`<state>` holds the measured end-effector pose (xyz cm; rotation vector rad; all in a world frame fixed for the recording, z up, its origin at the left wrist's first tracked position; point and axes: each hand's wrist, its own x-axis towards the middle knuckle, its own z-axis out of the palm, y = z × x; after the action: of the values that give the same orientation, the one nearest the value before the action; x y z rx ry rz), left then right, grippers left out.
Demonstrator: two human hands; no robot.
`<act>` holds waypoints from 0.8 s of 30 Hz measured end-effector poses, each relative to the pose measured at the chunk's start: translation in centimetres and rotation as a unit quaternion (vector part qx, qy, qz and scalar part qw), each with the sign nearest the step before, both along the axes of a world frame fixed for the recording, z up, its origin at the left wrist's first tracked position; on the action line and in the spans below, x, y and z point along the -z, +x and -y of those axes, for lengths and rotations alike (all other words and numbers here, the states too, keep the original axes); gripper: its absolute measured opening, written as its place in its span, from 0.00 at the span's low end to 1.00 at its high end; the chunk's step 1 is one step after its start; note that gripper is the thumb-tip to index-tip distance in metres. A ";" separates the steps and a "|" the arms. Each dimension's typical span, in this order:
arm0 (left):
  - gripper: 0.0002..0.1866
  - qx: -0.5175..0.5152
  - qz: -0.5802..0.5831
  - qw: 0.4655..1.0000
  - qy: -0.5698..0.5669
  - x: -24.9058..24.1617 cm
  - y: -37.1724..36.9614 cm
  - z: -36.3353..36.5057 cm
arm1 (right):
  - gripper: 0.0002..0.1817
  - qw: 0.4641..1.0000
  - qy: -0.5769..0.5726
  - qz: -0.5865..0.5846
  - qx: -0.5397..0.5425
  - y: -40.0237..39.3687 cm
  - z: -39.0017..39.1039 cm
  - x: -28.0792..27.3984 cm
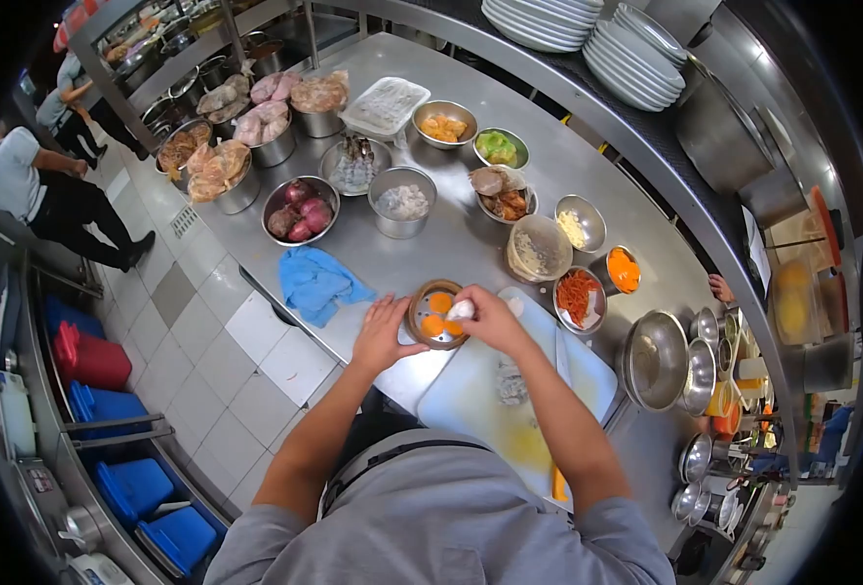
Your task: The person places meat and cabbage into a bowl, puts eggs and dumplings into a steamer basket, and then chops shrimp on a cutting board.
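A small round bamboo steamer basket (413, 317) stands near the table edge with several orange carrot slices (431, 327) lying in it. My left hand (387, 331) grips its left side, thumb at the near rim. Over the basket's right side, my right hand (493, 320) pinches a small white dumpling (462, 310). Just right of that hand, another white piece (515, 306) lies at the top of the white cutting board (578, 375). A knife (561, 356) rests on the board, beside a greyish piece (511, 380) partly covered by my right forearm.
A blue cloth (316, 283) lies left of the basket. Bowls of red onions (305, 210), shrimp (355, 166), shredded carrot (578, 295) and carrot slices (624, 270) surround the work area. Stacked plates (636, 58) sit on the overhead shelf. A person (22, 175) stands at far left.
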<state>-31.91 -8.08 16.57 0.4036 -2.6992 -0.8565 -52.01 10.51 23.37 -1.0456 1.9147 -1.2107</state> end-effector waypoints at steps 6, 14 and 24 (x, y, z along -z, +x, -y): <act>0.58 -0.003 0.004 1.000 0.003 0.3 0.0 -0.1 | 0.14 0.966 0.000 -0.235 -0.107 3.7 1.8 0.7; 0.59 0.011 -0.005 1.000 0.019 0.0 -0.3 -0.1 | 0.13 0.971 -0.032 -0.218 -0.094 2.9 -0.8 0.4; 0.59 0.002 -0.001 1.000 0.000 0.1 -0.3 -0.1 | 0.30 0.927 0.171 -0.306 0.131 -4.9 -6.7 0.7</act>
<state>-32.18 -7.97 16.46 0.3982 -2.6995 -0.8577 -56.91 17.21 22.63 -1.0755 2.7008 -0.6652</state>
